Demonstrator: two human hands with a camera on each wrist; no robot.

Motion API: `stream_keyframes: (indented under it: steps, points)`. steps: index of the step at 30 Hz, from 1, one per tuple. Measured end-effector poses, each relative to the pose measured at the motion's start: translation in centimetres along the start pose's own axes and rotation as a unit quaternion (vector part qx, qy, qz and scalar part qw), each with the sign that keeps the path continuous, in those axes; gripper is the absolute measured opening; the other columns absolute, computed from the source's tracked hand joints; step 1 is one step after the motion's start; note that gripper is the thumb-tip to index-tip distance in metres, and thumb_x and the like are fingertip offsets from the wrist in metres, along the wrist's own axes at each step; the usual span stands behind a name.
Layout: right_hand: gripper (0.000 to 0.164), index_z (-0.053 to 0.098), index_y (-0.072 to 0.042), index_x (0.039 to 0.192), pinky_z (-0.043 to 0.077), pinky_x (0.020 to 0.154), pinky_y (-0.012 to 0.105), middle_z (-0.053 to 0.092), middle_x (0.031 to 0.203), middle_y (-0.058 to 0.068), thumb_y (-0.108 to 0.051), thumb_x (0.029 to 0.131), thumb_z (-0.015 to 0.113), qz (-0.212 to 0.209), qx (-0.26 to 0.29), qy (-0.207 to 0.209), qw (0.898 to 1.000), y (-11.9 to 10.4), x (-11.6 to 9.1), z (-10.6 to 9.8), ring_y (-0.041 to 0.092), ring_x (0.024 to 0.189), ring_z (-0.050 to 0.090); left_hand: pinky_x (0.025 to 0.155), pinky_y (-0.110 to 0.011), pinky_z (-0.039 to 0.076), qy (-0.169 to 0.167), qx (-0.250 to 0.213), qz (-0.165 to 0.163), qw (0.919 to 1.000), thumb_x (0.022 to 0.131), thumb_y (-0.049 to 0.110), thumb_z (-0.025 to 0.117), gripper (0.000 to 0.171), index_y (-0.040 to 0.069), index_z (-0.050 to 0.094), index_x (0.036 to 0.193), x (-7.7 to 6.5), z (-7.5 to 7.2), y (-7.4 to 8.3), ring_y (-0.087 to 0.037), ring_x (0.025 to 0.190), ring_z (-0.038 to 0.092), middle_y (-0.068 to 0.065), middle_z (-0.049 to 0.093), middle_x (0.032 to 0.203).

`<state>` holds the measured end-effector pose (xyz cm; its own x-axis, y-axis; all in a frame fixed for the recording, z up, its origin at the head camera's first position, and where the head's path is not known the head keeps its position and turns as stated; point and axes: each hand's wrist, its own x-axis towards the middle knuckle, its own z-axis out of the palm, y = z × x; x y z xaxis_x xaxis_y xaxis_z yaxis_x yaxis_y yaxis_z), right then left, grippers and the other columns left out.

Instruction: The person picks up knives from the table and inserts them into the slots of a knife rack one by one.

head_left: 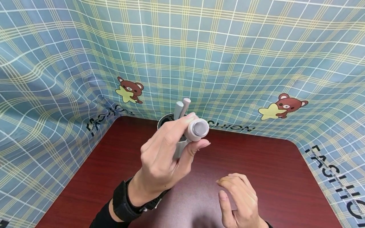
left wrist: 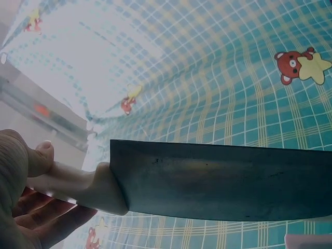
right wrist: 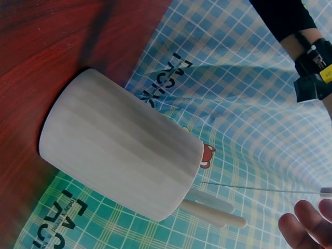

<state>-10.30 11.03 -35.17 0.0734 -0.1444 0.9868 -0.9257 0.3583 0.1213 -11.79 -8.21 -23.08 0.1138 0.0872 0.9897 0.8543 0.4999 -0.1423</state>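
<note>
My left hand (head_left: 163, 152) grips a kitchen knife by its pale handle (head_left: 196, 129), whose butt end faces up. In the left wrist view the broad dark blade (left wrist: 223, 181) shows nearly whole, with its tip cut off by the frame edge. A white round knife holder (right wrist: 122, 145) stands on the table beneath this hand. Seen edge-on in the right wrist view, the blade is a thin line with its tip near the holder's rim. Two more handles, one greyish (head_left: 178, 109) and one pinkish (head_left: 186, 103), stick up from the holder. My right hand (head_left: 239, 199) hovers at the lower right, fingers loosely bent, holding nothing.
The dark red table (head_left: 256, 158) has rounded back corners. A blue-green checked cloth (head_left: 199, 63) with bear prints hangs behind it and along both sides, close behind the holder. My left wrist wears a black band (head_left: 124, 201).
</note>
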Motion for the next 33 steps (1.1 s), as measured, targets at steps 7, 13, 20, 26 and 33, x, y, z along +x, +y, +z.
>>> stream_keyframes:
  steps: [7,13,20,26,33]
  points:
    - [0.028,0.063,0.007,0.074,0.045,0.065,0.037,0.062,0.065,0.013,-0.007,0.096,0.053,0.003,0.0,-0.003,1.0,0.1,0.0,0.0,0.021,0.059,0.057,0.077,-0.033,0.063,-0.004,0.019,-0.012,0.9997,0.095,0.015,0.071,0.034,-0.015,0.065,0.109,0.3,0.4,-0.7,-0.026,0.08,0.072,-0.021,0.072,0.1]
    - [0.027,0.063,0.006,0.074,0.045,0.064,0.037,0.063,0.066,0.013,-0.007,0.096,0.054,0.018,0.003,-0.006,1.0,-0.1,-0.3,-0.1,0.021,0.059,0.057,0.082,-0.036,0.063,-0.019,0.01,-0.033,0.9992,0.094,0.019,0.072,0.038,-0.015,0.065,0.111,0.2,0.6,-1.3,-0.029,0.086,0.074,-0.024,0.073,0.103]
    - [0.027,0.062,0.007,0.073,0.045,0.062,0.035,0.062,0.065,0.013,-0.008,0.095,0.057,0.02,0.016,-0.005,1.0,-0.1,-0.2,-0.1,0.021,0.058,0.056,0.081,-0.036,0.062,-0.034,0.001,-0.062,0.9975,0.094,0.021,0.073,0.042,-0.014,0.064,0.115,-0.1,0.8,-2.2,-0.028,0.087,0.072,-0.025,0.072,0.105]
    - [0.026,0.063,0.007,0.074,0.045,0.061,0.035,0.062,0.066,0.014,-0.008,0.095,0.058,0.019,0.018,-0.005,1.0,0.0,-0.2,-0.1,0.021,0.058,0.056,0.079,-0.035,0.062,-0.036,-0.001,-0.07,0.9969,0.095,0.023,0.072,0.044,-0.014,0.063,0.117,-0.4,1.1,-2.8,-0.026,0.085,0.072,-0.024,0.072,0.107]
    - [0.026,0.063,0.008,0.074,0.045,0.06,0.033,0.062,0.066,0.014,-0.008,0.094,0.058,0.022,0.022,-0.007,1.0,0.2,-0.3,-0.2,0.022,0.059,0.056,0.08,-0.035,0.062,-0.045,-0.013,-0.089,0.9949,0.094,0.021,0.072,0.044,-0.013,0.062,0.12,-1.0,1.6,-3.4,-0.027,0.088,0.073,-0.024,0.072,0.107]
